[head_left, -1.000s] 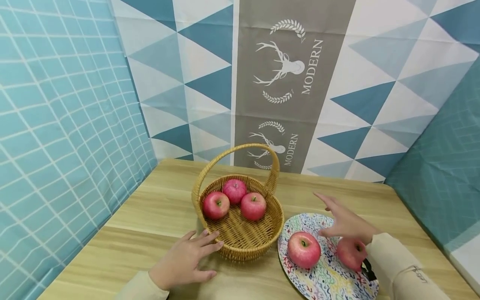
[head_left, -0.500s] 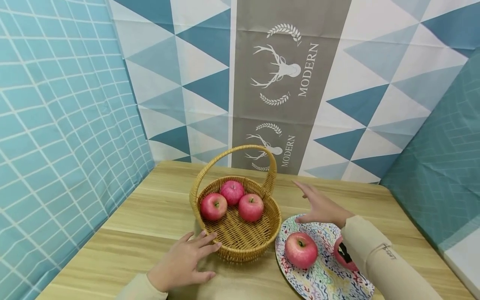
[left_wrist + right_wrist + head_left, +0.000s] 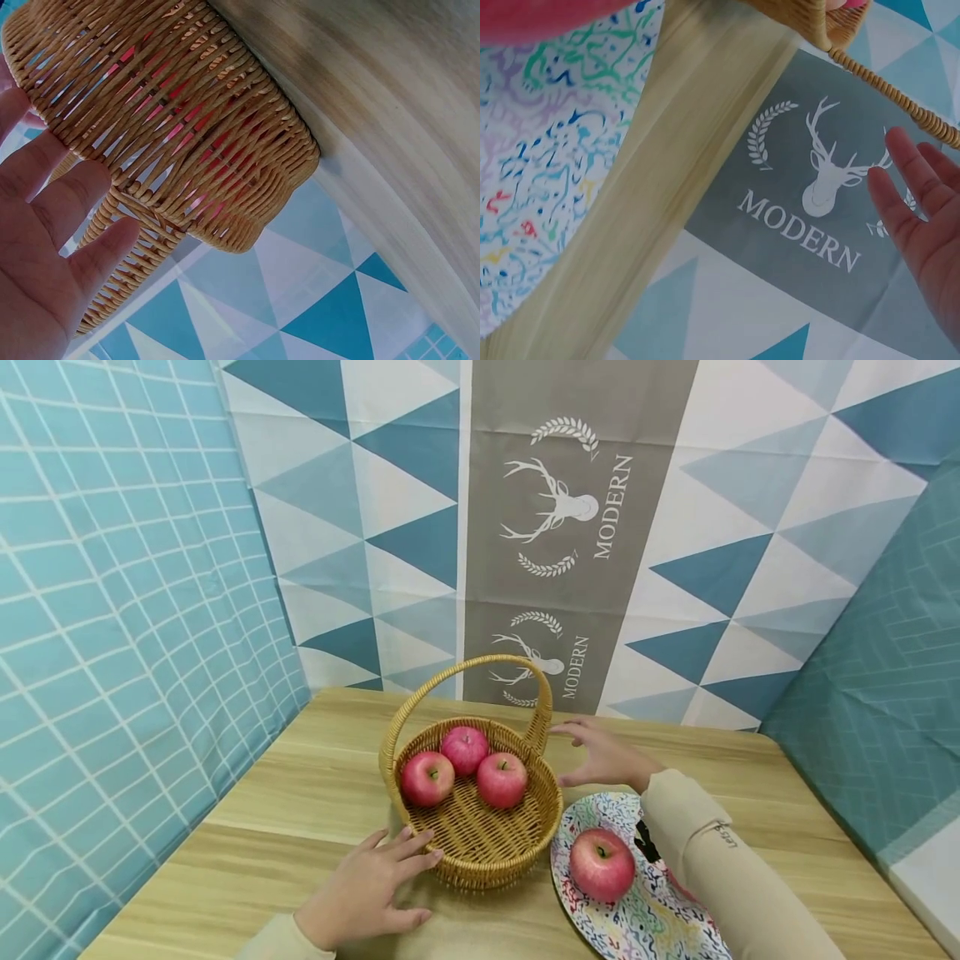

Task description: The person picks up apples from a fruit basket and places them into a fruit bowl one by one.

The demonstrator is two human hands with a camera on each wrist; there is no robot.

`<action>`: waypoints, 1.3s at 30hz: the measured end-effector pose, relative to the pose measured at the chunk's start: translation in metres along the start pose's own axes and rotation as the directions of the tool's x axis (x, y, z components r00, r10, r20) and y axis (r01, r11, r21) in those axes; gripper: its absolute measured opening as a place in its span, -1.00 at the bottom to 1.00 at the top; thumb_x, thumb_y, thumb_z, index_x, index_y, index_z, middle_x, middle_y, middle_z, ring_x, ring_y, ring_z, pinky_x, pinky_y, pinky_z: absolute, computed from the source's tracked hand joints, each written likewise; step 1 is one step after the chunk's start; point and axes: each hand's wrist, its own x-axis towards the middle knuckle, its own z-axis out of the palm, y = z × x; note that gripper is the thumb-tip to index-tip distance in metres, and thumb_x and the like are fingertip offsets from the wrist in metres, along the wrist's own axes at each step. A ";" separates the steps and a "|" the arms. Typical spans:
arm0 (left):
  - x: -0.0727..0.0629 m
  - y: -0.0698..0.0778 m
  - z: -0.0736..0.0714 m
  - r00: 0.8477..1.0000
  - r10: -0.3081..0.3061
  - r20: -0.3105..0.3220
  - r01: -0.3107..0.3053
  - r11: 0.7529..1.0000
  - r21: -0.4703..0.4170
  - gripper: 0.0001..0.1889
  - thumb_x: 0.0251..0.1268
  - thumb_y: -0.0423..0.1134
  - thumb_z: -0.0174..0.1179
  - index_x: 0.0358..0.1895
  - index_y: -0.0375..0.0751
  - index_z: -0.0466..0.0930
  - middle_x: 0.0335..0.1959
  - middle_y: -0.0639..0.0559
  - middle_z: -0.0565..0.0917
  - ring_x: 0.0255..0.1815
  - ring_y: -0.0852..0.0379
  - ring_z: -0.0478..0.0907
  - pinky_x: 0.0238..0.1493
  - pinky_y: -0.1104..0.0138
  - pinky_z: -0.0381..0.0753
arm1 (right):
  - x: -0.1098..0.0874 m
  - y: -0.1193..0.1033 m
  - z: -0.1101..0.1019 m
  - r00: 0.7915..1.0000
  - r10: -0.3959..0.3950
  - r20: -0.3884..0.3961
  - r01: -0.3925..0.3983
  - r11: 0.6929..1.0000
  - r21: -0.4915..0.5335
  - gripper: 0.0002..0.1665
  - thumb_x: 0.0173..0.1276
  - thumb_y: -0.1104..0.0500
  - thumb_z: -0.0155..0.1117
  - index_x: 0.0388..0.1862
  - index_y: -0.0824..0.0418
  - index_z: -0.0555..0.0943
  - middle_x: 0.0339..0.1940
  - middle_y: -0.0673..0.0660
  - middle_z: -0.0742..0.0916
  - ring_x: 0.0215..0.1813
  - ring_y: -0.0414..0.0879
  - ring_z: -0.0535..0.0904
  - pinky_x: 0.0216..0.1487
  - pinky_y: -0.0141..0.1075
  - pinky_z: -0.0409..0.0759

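A wicker basket (image 3: 487, 852) with a tall arched handle (image 3: 465, 667) stands on the table, holding three red apples (image 3: 465, 750) toward its back. My left hand (image 3: 375, 885) rests its spread fingertips on the basket's front left rim; in the left wrist view, its fingers (image 3: 71, 195) lie along the woven wall. My right hand (image 3: 603, 756) is by the basket's right side, fingers apart near the foot of the handle, nothing held. To the right, a colourful patterned plate (image 3: 592, 935) bears a red apple (image 3: 602, 865); another beside it is mostly hidden under my right sleeve.
A wooden table (image 3: 315, 777) carries everything. Behind it hangs a geometric cloth (image 3: 412, 543) with a grey deer panel; a blue grid-patterned cloth (image 3: 135, 610) closes the left side, and a teal one (image 3: 885, 693) the right.
My right hand has moved left from over the plate to the basket's right side, its sleeve now covering most of the right-hand apple. My left hand stays at the rim.
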 end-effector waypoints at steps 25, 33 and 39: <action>0.004 0.003 -0.003 1.000 -0.007 -0.014 0.007 1.000 -0.005 -0.41 -0.11 0.17 0.36 0.00 -0.10 0.68 0.07 -0.13 0.64 0.02 -0.15 0.62 -0.13 -0.11 0.56 | 0.041 -0.002 0.020 0.984 0.067 0.166 -0.096 0.981 0.169 -0.11 0.02 0.09 0.45 0.33 0.36 0.35 0.04 0.44 0.53 -0.07 0.18 0.55 -0.14 -0.15 0.54; 0.001 0.002 -0.003 1.000 -0.025 -0.002 0.025 1.000 -0.012 -0.41 -0.08 0.17 0.35 0.03 -0.09 0.67 0.08 -0.13 0.64 0.04 -0.13 0.61 -0.11 -0.12 0.55 | 0.056 -0.010 0.028 0.959 0.133 0.251 -0.202 0.939 0.277 -0.05 0.04 0.30 0.42 0.42 0.33 0.22 0.16 0.51 0.44 -0.33 -0.04 0.62 -0.37 -0.16 0.64; 0.003 0.004 -0.003 1.000 -0.013 -0.001 0.013 1.000 -0.010 -0.42 -0.08 0.17 0.36 0.02 -0.08 0.67 0.10 -0.11 0.63 0.05 -0.12 0.61 -0.10 -0.12 0.55 | 0.064 -0.017 0.033 0.902 0.207 0.378 -0.315 0.916 0.249 0.01 0.08 0.38 0.41 0.48 0.30 0.11 0.14 0.44 0.44 -0.28 0.09 0.62 -0.39 -0.09 0.66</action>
